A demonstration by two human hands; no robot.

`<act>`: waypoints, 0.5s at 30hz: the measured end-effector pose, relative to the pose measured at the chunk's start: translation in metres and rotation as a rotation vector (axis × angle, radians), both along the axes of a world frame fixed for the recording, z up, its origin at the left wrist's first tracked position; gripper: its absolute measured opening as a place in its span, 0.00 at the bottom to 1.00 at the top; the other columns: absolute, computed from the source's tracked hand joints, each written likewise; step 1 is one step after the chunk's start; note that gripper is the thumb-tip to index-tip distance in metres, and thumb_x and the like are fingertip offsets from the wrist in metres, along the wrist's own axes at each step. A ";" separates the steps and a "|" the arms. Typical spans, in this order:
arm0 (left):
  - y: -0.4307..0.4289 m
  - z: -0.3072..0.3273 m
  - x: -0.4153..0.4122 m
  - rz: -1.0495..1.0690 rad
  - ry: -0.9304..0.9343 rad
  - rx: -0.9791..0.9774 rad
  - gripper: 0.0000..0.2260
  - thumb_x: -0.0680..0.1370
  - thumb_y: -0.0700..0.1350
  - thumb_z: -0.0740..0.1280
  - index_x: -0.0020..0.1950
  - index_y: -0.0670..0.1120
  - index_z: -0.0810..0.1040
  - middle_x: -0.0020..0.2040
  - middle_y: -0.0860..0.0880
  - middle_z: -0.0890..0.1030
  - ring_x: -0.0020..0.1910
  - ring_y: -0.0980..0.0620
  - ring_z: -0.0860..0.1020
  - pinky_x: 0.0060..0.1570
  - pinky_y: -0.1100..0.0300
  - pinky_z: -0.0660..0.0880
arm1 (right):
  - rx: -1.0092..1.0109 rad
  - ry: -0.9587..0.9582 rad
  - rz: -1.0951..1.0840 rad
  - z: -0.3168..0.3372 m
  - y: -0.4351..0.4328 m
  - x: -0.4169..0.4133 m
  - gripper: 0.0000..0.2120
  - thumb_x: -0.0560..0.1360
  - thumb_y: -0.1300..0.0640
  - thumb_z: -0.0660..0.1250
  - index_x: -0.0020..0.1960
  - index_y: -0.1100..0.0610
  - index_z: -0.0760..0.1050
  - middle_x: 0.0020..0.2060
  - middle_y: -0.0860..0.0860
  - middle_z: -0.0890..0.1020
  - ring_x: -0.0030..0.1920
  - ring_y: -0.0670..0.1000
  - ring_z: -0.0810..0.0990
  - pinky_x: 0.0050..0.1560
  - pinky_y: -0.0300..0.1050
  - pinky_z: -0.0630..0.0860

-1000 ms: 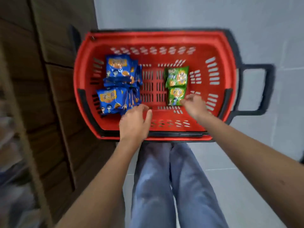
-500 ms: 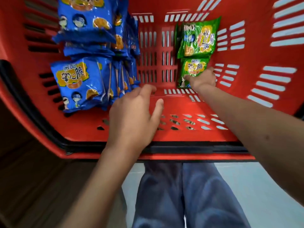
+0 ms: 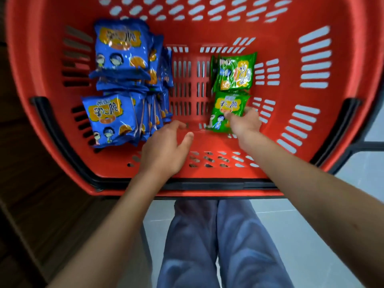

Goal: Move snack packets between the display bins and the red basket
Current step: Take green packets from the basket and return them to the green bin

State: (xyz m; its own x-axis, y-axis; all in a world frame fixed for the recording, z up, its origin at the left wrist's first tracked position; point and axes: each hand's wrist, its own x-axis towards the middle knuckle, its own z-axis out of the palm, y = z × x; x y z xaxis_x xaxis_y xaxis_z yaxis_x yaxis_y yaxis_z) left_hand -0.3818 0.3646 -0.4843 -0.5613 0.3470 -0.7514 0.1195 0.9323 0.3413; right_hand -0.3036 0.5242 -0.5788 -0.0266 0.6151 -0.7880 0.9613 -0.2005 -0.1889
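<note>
Pickup in red basket (image 3: 187, 189): right hand (image 3: 245, 124) pinches green packet (image 3: 227, 107) on its floor, left hand (image 3: 166, 151) hovers spread, empty, by its near wall; next likely needs a lift over the rim.

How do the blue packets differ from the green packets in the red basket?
The blue packets are many, piled at the left of the red basket; the green packets are few, at its right. The right hand pinches the nearer green packet; the open left hand is beside the blue ones. Both show yellow labels and cartoon figures.
</note>
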 end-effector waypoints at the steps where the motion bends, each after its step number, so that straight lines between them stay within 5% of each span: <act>1: 0.002 -0.002 -0.003 0.066 -0.050 0.001 0.16 0.79 0.53 0.61 0.63 0.48 0.75 0.59 0.48 0.80 0.57 0.46 0.77 0.53 0.56 0.70 | -0.064 0.052 -0.029 0.015 -0.004 -0.001 0.30 0.72 0.49 0.70 0.70 0.57 0.66 0.67 0.55 0.73 0.66 0.56 0.71 0.66 0.49 0.67; 6: 0.027 0.000 -0.020 0.506 -0.398 0.088 0.19 0.81 0.54 0.58 0.65 0.45 0.74 0.60 0.48 0.78 0.54 0.55 0.74 0.53 0.65 0.66 | -0.390 0.277 -0.151 0.082 -0.021 -0.011 0.31 0.75 0.56 0.67 0.73 0.64 0.59 0.70 0.55 0.68 0.65 0.54 0.72 0.65 0.53 0.69; 10: 0.038 -0.001 -0.023 0.624 -0.454 0.166 0.19 0.80 0.54 0.59 0.66 0.46 0.72 0.46 0.61 0.75 0.42 0.70 0.74 0.40 0.76 0.68 | -0.472 0.368 -0.228 0.096 -0.022 -0.020 0.21 0.76 0.59 0.65 0.66 0.64 0.67 0.42 0.40 0.76 0.40 0.41 0.74 0.44 0.42 0.72; 13: 0.038 -0.012 -0.027 0.700 -0.427 0.172 0.12 0.79 0.53 0.62 0.57 0.47 0.75 0.54 0.50 0.81 0.54 0.53 0.79 0.50 0.64 0.74 | -0.443 0.329 -0.275 0.083 -0.010 -0.034 0.07 0.78 0.55 0.62 0.54 0.56 0.74 0.50 0.54 0.80 0.35 0.46 0.76 0.40 0.42 0.72; 15: 0.038 -0.020 -0.031 0.757 -0.404 0.157 0.17 0.79 0.53 0.63 0.62 0.43 0.73 0.62 0.44 0.78 0.60 0.46 0.77 0.61 0.52 0.73 | -0.342 0.287 -0.346 0.060 0.004 -0.041 0.05 0.77 0.54 0.63 0.49 0.55 0.73 0.51 0.60 0.80 0.33 0.49 0.76 0.39 0.43 0.73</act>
